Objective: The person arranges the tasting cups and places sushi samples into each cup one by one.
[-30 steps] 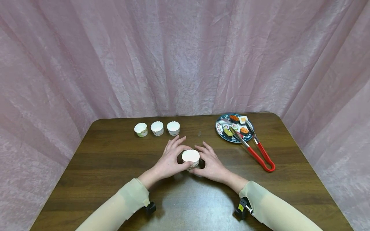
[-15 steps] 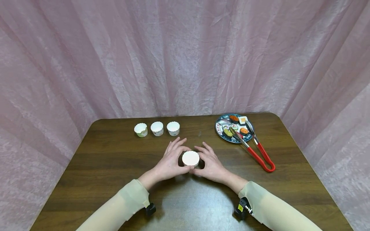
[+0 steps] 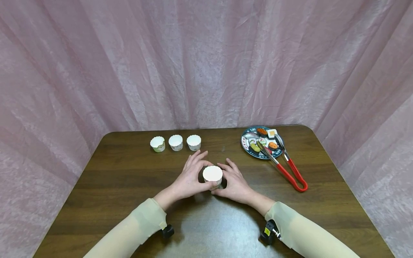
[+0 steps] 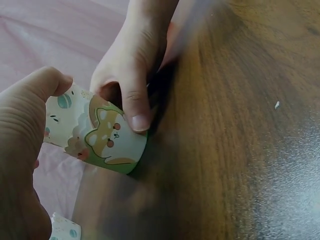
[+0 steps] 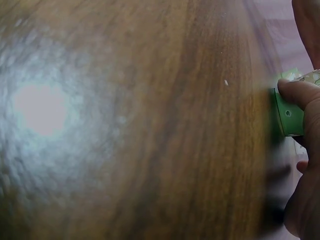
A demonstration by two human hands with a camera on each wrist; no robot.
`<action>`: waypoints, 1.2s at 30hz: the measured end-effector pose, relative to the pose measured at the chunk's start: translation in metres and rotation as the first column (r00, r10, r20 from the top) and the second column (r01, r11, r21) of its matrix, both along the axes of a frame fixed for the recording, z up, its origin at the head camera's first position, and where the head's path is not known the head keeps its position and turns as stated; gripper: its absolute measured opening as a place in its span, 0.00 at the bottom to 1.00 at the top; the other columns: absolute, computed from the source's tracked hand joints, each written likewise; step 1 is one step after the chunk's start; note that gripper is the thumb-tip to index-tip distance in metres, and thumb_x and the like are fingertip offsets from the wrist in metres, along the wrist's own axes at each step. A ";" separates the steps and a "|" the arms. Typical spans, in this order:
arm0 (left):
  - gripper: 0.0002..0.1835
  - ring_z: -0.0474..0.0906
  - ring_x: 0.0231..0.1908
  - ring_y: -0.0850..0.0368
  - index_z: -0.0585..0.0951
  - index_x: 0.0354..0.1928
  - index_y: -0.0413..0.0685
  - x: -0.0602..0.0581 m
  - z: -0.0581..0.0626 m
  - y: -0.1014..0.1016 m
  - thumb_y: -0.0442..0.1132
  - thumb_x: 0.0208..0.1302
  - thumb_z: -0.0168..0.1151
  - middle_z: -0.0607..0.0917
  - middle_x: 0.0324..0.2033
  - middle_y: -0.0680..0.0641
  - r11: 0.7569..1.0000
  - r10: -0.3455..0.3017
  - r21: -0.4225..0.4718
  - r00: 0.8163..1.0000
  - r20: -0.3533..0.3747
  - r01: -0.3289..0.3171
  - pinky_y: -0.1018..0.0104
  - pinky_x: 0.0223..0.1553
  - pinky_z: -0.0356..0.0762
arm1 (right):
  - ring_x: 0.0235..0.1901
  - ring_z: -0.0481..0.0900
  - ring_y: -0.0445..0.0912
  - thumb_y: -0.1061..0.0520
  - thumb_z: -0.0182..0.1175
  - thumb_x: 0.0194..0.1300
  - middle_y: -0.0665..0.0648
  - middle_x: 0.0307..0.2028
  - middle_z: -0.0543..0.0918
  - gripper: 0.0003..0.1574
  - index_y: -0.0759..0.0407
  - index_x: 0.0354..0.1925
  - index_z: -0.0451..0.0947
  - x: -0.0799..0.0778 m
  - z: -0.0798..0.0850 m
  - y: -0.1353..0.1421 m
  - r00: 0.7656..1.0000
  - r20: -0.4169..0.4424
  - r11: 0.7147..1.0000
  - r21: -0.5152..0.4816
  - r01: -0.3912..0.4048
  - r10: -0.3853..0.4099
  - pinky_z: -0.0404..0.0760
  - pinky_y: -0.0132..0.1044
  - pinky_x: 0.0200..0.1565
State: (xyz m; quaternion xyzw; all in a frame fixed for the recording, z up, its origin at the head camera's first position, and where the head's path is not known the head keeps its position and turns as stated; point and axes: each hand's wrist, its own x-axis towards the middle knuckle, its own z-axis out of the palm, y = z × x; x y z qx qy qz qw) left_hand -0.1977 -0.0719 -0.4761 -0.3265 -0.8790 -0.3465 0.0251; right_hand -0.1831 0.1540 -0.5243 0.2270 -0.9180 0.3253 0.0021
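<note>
my left hand (image 3: 189,180) is pinching white upper cup (image 4: 64,119) near its rim; my right hand (image 3: 237,185) is gripping green lower cup (image 4: 119,142). both cups are sitting between my hands, over middle of bench (image 3: 129,172), white one nesting partway inside green. shared axis is running roughly upright, so left is holding higher, right lower. can't tell if green base is touching bench.

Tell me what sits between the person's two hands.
Left wrist view: a round white patterned paper cup, nested in a round green paper cup with a cartoon animal, sits between the left hand and right hand.
</note>
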 end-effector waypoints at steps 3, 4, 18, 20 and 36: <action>0.28 0.40 0.79 0.51 0.79 0.54 0.57 -0.001 0.004 -0.001 0.58 0.56 0.76 0.61 0.77 0.48 1.000 -0.003 0.020 1.000 -0.005 0.003 0.37 0.74 0.36 | 0.78 0.45 0.60 0.37 0.79 0.50 0.59 0.72 0.69 0.52 0.52 0.69 0.75 -0.001 0.000 0.000 1.000 -0.015 1.000 0.012 -0.002 0.002 0.45 0.65 0.73; 0.28 0.40 0.79 0.51 0.79 0.54 0.57 -0.002 0.005 -0.001 0.58 0.55 0.76 0.61 0.77 0.48 1.000 -0.003 0.026 1.000 -0.008 0.003 0.37 0.74 0.36 | 0.78 0.45 0.61 0.37 0.79 0.50 0.59 0.72 0.69 0.52 0.52 0.69 0.75 -0.001 0.000 0.000 1.000 -0.020 1.000 0.016 -0.003 0.003 0.44 0.65 0.73; 0.29 0.37 0.79 0.44 0.77 0.57 0.59 -0.017 0.032 -0.011 0.60 0.58 0.73 0.54 0.79 0.45 0.997 0.071 0.035 0.997 -0.015 -0.070 0.30 0.72 0.38 | 0.78 0.46 0.61 0.38 0.78 0.50 0.57 0.72 0.70 0.38 0.50 0.56 0.83 -0.001 0.001 0.000 1.000 -0.019 1.000 0.028 0.013 -0.012 0.43 0.66 0.73; 0.29 0.37 0.79 0.44 0.77 0.58 0.60 -0.022 0.034 -0.013 0.61 0.59 0.72 0.54 0.80 0.46 0.996 0.082 0.025 0.996 -0.022 -0.081 0.29 0.71 0.38 | 0.78 0.46 0.62 0.38 0.78 0.50 0.57 0.71 0.70 0.37 0.50 0.56 0.84 -0.002 0.001 0.000 1.000 -0.026 1.000 0.025 0.010 -0.010 0.43 0.65 0.73; 0.33 0.31 0.79 0.46 0.79 0.62 0.63 -0.077 0.041 -0.003 0.67 0.58 0.70 0.53 0.79 0.44 0.982 0.162 -0.088 0.984 -0.081 -0.169 0.38 0.73 0.24 | 0.78 0.47 0.63 0.38 0.79 0.49 0.59 0.71 0.71 0.34 0.50 0.53 0.84 0.000 0.003 0.004 0.999 -0.033 1.000 0.024 0.013 -0.012 0.44 0.66 0.73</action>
